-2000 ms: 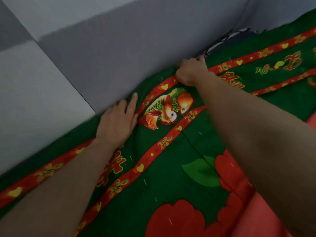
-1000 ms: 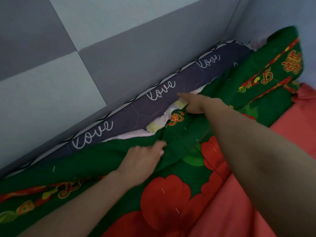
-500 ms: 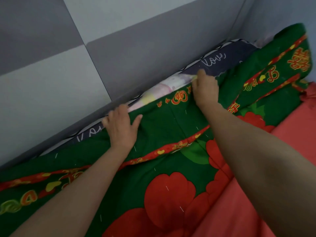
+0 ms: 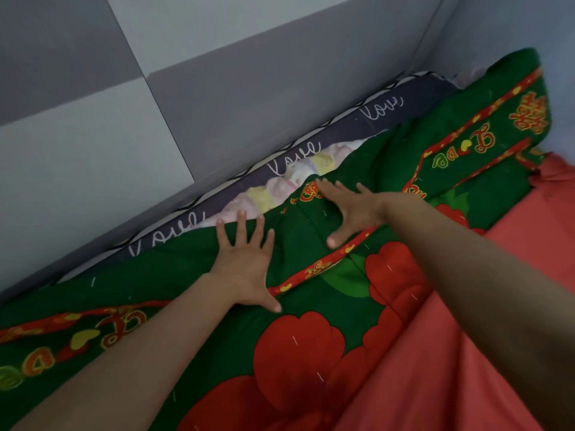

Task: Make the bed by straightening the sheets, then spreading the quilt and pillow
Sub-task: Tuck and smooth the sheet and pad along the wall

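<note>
Wall runs along the far edge of the bed. At the left end the green quilt w/ red flowers lies nearly up to that edge, only a thin line of the dark "love" sheet showing.

Left hand: palm down, fingers spread wide, pressing flat on the quilt right at its wall-side hem, fingertips touching the hem line. Holds nothing.

Just beyond those fingertips a pastel pink/yellow layer peeks out btwn hem and dark sheet; can't tell if it's lining or another cover.

Right hand: also flat and splayed, thumb pointing back toward the person, resting on the quilt just beside a red border strip. No pinch.

Further right, toward the far corner of the bed, the quilt is humped and folded over, not flat. A coral fabric covers the near right side; sheet or quilt backing, can't say.

Looks like the quilt-spreading step, approx mid-way. Next prob: slide both palms outward to flatten creases, push the hem over the pastel strip to the wall-side edge, then unroll the bunched corner. No pillow in sight.
</note>
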The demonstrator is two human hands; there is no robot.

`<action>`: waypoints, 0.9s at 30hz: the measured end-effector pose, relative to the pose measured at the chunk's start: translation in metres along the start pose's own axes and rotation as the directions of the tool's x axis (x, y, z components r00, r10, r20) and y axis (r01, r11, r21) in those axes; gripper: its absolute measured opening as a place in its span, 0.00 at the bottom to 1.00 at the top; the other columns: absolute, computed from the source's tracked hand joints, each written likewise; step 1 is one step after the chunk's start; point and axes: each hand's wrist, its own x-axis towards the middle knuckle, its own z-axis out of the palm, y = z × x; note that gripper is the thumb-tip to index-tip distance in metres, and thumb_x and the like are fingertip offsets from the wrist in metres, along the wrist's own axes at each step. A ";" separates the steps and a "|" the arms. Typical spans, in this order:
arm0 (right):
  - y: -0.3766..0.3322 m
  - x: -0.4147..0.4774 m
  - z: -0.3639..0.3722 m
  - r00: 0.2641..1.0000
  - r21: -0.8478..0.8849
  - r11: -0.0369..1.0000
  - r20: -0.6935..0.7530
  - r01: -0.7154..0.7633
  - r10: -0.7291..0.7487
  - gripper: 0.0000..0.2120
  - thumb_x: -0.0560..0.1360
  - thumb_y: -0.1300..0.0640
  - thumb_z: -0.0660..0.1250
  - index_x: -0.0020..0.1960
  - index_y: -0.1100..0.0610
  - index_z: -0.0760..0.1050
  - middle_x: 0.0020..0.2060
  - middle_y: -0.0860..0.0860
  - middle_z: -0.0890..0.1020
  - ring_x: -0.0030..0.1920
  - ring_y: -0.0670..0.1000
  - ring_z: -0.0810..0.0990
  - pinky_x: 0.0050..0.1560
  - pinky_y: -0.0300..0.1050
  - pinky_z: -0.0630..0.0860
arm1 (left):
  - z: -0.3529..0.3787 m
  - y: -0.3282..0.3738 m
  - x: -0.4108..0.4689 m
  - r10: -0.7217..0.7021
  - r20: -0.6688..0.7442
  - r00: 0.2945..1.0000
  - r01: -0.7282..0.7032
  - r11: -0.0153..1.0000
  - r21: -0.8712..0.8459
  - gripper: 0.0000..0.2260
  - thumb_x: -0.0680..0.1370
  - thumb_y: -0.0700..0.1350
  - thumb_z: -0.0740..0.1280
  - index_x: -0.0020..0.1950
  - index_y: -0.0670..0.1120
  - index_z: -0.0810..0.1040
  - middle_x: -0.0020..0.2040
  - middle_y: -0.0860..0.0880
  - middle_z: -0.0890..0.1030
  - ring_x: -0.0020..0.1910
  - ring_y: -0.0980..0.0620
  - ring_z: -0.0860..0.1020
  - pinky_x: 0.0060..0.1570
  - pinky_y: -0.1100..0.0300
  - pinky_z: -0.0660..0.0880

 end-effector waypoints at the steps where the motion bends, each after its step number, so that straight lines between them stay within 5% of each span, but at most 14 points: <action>1: -0.004 -0.002 0.006 1.000 -0.082 0.997 0.018 0.009 -0.008 0.68 0.57 0.30 0.73 0.73 0.45 0.24 0.75 0.46 0.31 0.75 0.50 0.33 0.72 0.63 0.32 | -0.004 0.002 0.001 -0.001 -0.005 1.000 0.001 1.000 0.010 0.54 0.65 0.69 0.68 0.78 0.46 0.42 0.77 0.42 0.36 0.73 0.33 0.31 0.65 0.25 0.37; 5: -0.015 -0.008 0.028 0.999 -0.311 0.950 -0.020 0.020 -0.028 0.74 0.56 0.41 0.81 0.70 0.43 0.19 0.70 0.49 0.23 0.73 0.50 0.29 0.73 0.62 0.32 | -0.029 -0.002 0.007 -0.013 0.059 0.998 0.022 0.985 -0.169 0.29 0.75 0.54 0.61 0.75 0.48 0.63 0.78 0.43 0.53 0.76 0.34 0.42 0.66 0.25 0.42; 8: -0.015 -0.016 0.037 0.947 -0.353 0.936 -0.301 -0.002 -0.112 0.60 0.66 0.55 0.74 0.75 0.44 0.28 0.77 0.53 0.34 0.77 0.52 0.38 0.73 0.61 0.35 | -0.051 -0.009 0.003 -0.028 0.138 0.990 0.078 0.926 -0.370 0.17 0.73 0.45 0.60 0.62 0.46 0.73 0.72 0.40 0.64 0.76 0.39 0.50 0.69 0.31 0.48; 10: -0.022 -0.027 0.044 0.822 -0.133 0.985 -0.570 -0.105 0.011 0.50 0.66 0.60 0.68 0.79 0.46 0.43 0.79 0.50 0.44 0.78 0.53 0.40 0.72 0.62 0.34 | -0.062 -0.013 -0.001 -0.064 0.146 0.987 0.132 0.844 -0.520 0.06 0.72 0.43 0.62 0.48 0.45 0.74 0.67 0.35 0.69 0.70 0.39 0.64 0.68 0.40 0.60; 11: -0.031 -0.033 0.049 0.698 0.136 0.978 -0.685 -0.158 0.208 0.48 0.64 0.62 0.67 0.78 0.47 0.49 0.79 0.48 0.46 0.78 0.53 0.40 0.72 0.62 0.34 | -0.065 -0.015 -0.001 -0.075 0.141 0.987 0.144 0.792 -0.593 0.02 0.71 0.43 0.63 0.42 0.46 0.72 0.61 0.34 0.74 0.61 0.39 0.72 0.60 0.47 0.69; 12: -0.041 -0.038 0.053 0.544 0.473 0.867 -0.692 -0.155 0.475 0.47 0.62 0.63 0.66 0.77 0.47 0.52 0.79 0.47 0.47 0.78 0.53 0.41 0.72 0.62 0.37 | -0.066 -0.018 -0.001 -0.069 0.144 0.987 0.147 0.741 -0.655 0.03 0.69 0.43 0.65 0.38 0.45 0.71 0.49 0.37 0.77 0.50 0.41 0.76 0.47 0.53 0.71; 14: -0.062 -0.044 0.056 0.378 0.953 0.295 -0.298 0.067 0.877 0.46 0.65 0.60 0.70 0.78 0.50 0.51 0.78 0.52 0.52 0.77 0.58 0.52 0.73 0.61 0.50 | -0.072 -0.018 -0.004 -0.041 0.144 0.989 0.131 0.705 -0.697 0.05 0.68 0.41 0.66 0.35 0.43 0.70 0.34 0.45 0.72 0.34 0.47 0.71 0.32 0.58 0.63; 16: -0.077 -0.037 0.054 0.521 0.921 -0.290 0.119 0.260 0.845 0.53 0.65 0.48 0.75 0.78 0.52 0.45 0.75 0.56 0.57 0.71 0.63 0.63 0.67 0.63 0.65 | -0.074 -0.015 -0.006 -0.023 0.160 0.987 0.128 0.718 -0.684 0.06 0.69 0.38 0.66 0.34 0.44 0.70 0.31 0.47 0.69 0.30 0.50 0.68 0.28 0.60 0.60; 17: -0.083 -0.032 0.052 0.588 0.864 -0.427 0.206 0.267 0.782 0.57 0.64 0.42 0.76 0.78 0.50 0.41 0.75 0.57 0.58 0.69 0.64 0.65 0.63 0.65 0.69 | -0.075 -0.013 -0.008 -0.009 0.174 0.985 0.125 0.731 -0.670 0.06 0.69 0.39 0.66 0.34 0.44 0.69 0.31 0.47 0.69 0.30 0.50 0.67 0.27 0.60 0.60; 20: -0.089 -0.016 0.050 0.611 0.891 -0.395 0.189 0.222 0.769 0.58 0.67 0.48 0.76 0.78 0.51 0.36 0.71 0.59 0.65 0.65 0.63 0.71 0.64 0.61 0.71 | -0.082 -0.009 -0.014 0.118 0.271 0.955 0.105 0.724 -0.682 0.06 0.68 0.43 0.67 0.41 0.41 0.76 0.40 0.44 0.78 0.36 0.51 0.73 0.32 0.67 0.69; 22: -0.086 -0.013 0.053 0.568 0.920 -0.300 0.110 0.253 0.816 0.50 0.71 0.59 0.71 0.79 0.52 0.37 0.67 0.59 0.71 0.62 0.60 0.75 0.65 0.56 0.72 | -0.087 -0.015 -0.007 0.152 0.280 0.948 0.148 0.569 -0.809 0.20 0.71 0.53 0.68 0.62 0.50 0.77 0.67 0.47 0.74 0.59 0.49 0.75 0.63 0.57 0.70; 23: -0.084 -0.015 0.055 0.538 0.922 -0.259 0.069 0.288 0.840 0.48 0.72 0.61 0.69 0.79 0.51 0.39 0.65 0.57 0.73 0.60 0.59 0.76 0.65 0.55 0.72 | -0.089 -0.017 0.001 0.153 0.253 0.955 0.139 0.522 -0.842 0.24 0.76 0.61 0.62 0.71 0.59 0.66 0.74 0.54 0.61 0.71 0.49 0.64 0.73 0.48 0.58; 25: -0.086 -0.022 0.054 0.504 0.889 -0.216 -0.019 0.404 0.864 0.45 0.72 0.65 0.67 0.79 0.50 0.44 0.63 0.55 0.75 0.56 0.54 0.76 0.65 0.53 0.72 | -0.093 -0.017 0.018 0.112 0.237 0.965 0.136 0.557 -0.819 0.31 0.72 0.75 0.48 0.74 0.69 0.49 0.78 0.57 0.47 0.77 0.47 0.47 0.74 0.40 0.43; 27: -0.090 -0.031 0.044 0.462 0.804 -0.178 -0.132 0.568 0.877 0.44 0.68 0.64 0.67 0.78 0.50 0.51 0.62 0.53 0.77 0.56 0.52 0.78 0.64 0.55 0.74 | -0.093 -0.007 0.038 0.120 0.363 0.924 0.258 0.507 -0.823 0.40 0.66 0.80 0.49 0.74 0.65 0.60 0.77 0.50 0.61 0.75 0.43 0.61 0.73 0.41 0.53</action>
